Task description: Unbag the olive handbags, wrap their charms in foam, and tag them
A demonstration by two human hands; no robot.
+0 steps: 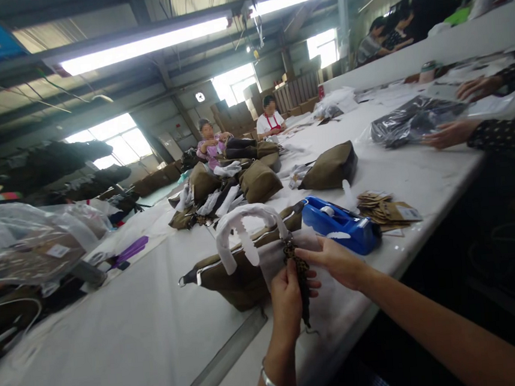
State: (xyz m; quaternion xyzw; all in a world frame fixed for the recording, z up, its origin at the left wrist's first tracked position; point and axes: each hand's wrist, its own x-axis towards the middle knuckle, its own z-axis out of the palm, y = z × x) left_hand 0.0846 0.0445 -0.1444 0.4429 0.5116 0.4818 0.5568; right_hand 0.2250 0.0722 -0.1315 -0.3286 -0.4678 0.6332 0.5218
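Note:
An olive-brown handbag with a silver zip stands on the white table, its handles wrapped in white padding. From its near side hangs a leopard-print strap charm with a dark lower end. My left hand, a silver bangle at the wrist, is closed around the charm, thumb in front and fingertips showing on the far side. My right hand reaches in from the right, its fingers pressed against the charm's upper part. White tissue lies against the bag behind my hands.
Close to my right hand is a blue tape dispenser, with brown tags beyond. Several more bags lie farther back. A co-worker's hands touch a plastic-wrapped dark item at right. Clear plastic bags stand at left.

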